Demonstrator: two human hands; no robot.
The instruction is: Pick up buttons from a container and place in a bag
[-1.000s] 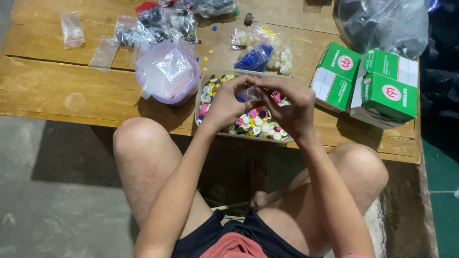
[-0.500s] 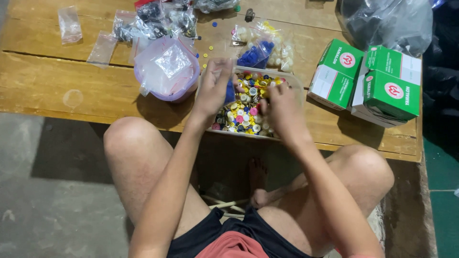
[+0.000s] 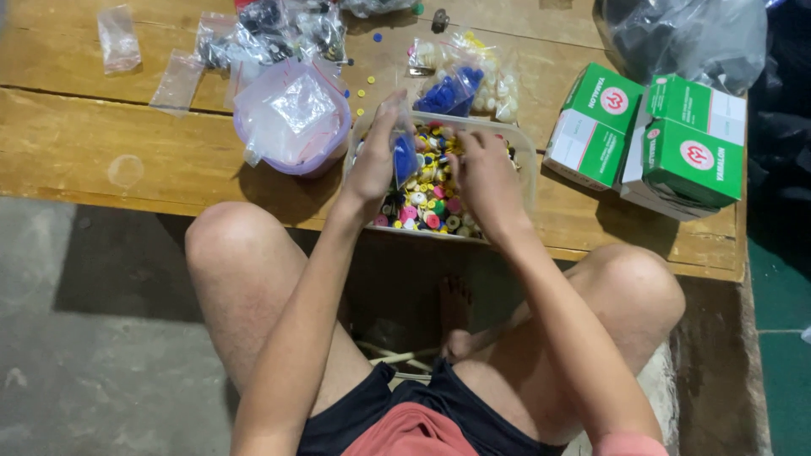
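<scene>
Hiding tray (image 3: 525,160) beads — left hand (image 3: 376,165) | right hand (image 3: 483,181) fingertips unclear

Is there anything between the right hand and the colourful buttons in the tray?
Nothing visible. The right hand rests directly on the colourful buttons inside the clear tray; the left hand holds a small bag beside it.

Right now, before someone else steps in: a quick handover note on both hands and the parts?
Left hand: holds a small clear bag with blue pieces, over the tray.
Right hand: fingers down in the tray's mixed coloured buttons.
Done: filled bags lie behind the tray.
Left: tray looks well filled; a purple bowl of empty bags sits at its left.
</scene>
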